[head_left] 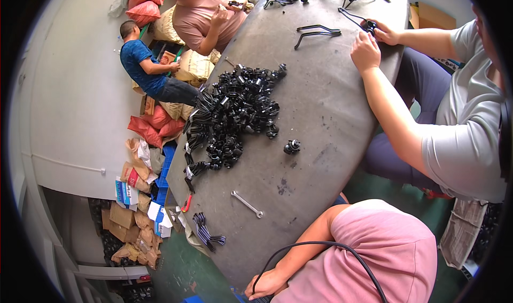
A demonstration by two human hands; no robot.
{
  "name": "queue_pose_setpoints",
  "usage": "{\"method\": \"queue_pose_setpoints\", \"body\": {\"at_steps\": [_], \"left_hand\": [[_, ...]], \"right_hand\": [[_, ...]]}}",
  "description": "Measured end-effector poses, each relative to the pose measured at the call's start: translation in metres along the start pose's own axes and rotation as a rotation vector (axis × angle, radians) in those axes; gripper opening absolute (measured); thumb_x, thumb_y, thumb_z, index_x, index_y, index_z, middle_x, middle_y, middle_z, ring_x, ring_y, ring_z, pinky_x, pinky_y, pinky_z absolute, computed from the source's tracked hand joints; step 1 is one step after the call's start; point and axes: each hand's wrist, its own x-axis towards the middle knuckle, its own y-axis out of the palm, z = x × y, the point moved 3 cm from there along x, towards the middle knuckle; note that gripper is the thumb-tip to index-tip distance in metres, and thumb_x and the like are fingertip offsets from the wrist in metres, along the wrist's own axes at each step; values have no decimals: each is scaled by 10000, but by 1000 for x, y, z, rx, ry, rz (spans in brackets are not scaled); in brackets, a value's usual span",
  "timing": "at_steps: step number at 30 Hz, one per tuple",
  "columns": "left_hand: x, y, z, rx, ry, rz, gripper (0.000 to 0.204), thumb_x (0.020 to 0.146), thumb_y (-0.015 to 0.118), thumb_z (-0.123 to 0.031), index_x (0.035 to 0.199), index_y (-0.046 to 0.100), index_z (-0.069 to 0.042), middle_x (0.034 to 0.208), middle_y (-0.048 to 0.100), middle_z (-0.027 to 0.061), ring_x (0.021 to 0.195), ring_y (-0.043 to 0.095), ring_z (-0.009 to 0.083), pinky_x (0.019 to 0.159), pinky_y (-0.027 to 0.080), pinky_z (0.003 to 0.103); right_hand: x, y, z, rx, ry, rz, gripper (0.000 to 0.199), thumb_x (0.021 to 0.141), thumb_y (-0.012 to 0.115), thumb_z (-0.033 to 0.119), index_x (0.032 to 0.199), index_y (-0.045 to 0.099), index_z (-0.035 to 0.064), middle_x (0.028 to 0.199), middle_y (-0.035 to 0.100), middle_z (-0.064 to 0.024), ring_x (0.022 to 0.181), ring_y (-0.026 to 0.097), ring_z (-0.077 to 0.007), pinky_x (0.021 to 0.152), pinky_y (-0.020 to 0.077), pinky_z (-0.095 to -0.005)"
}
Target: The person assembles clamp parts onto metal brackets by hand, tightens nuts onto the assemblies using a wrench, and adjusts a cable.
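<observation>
My right hand (269, 283) is at the lower edge, by the near side of the grey table (320, 116), its arm bent in a pink sleeve. Its fingers are curled; a dark thing lies under them, mostly cut off. A black cable (315, 243) arcs over the sleeve toward this hand. My left hand is not in view. Beyond my hand on the table lie an open-end wrench (247, 205), some bent black metal strips (207, 232) and a red-handled tool (187, 202). Farther off stands a large pile of black metal parts (235, 111), with a single black part (292, 146) beside it.
At right, a co-worker in grey holds a black part (369, 26) on a bent rod; another bent rod (317, 33) lies nearby. Across the table a person in pink handles a small dark part. Someone in blue stands by sacks (193, 66). Cartons (126, 192) crowd the left floor.
</observation>
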Motion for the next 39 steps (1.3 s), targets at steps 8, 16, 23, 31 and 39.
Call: {"method": "queue_pose_setpoints", "body": {"at_steps": [8, 16, 23, 31, 39], "left_hand": [[-1, -2, -4, 44, -10, 16, 394, 891, 726, -357, 1047, 754, 4, 1054, 727, 250, 951, 691, 434, 875, 510, 509], [-14, 2, -2, 68, -44, 24, 392, 891, 724, -359, 1038, 757, 3, 1042, 730, 250, 940, 692, 436, 868, 510, 510], [-25, 9, -2, 71, -75, 25, 390, 891, 723, -361, 1029, 760, 2, 1032, 731, 250, 930, 694, 437, 862, 510, 512], [-30, 12, -3, 66, -86, 29, 388, 891, 721, -363, 1020, 763, 1, 1020, 734, 250, 918, 695, 439, 856, 511, 514], [-29, 17, 6, 42, -103, 21, 387, 891, 719, -365, 1010, 766, 0, 1008, 736, 249, 907, 696, 441, 849, 511, 516]], "right_hand": [[-2, 4, -13, 19, -104, 3, 294, 1067, 492, 195, 891, 529, -38, 868, 583, -208, 863, 584, -416, 790, 462, -482], [-3, 14, -41, 4, -50, -16, 279, 1055, 509, 192, 887, 533, -29, 874, 604, -207, 878, 602, -416, 776, 475, -482], [-2, 10, -51, 5, -68, 20, 223, 1049, 510, 196, 1008, 578, -13, 961, 623, -197, 914, 605, -404, 807, 493, -469], [-1, -34, -43, -460, 74, 150, 412, 842, 630, 155, 1204, 541, -19, 1015, 653, -247, 946, 665, -452, 794, 534, -547], [17, -98, -29, -491, 129, -136, 329, 925, 584, 91, 1234, 564, -19, 1072, 639, -236, 973, 647, -446, 823, 531, -528]]}}
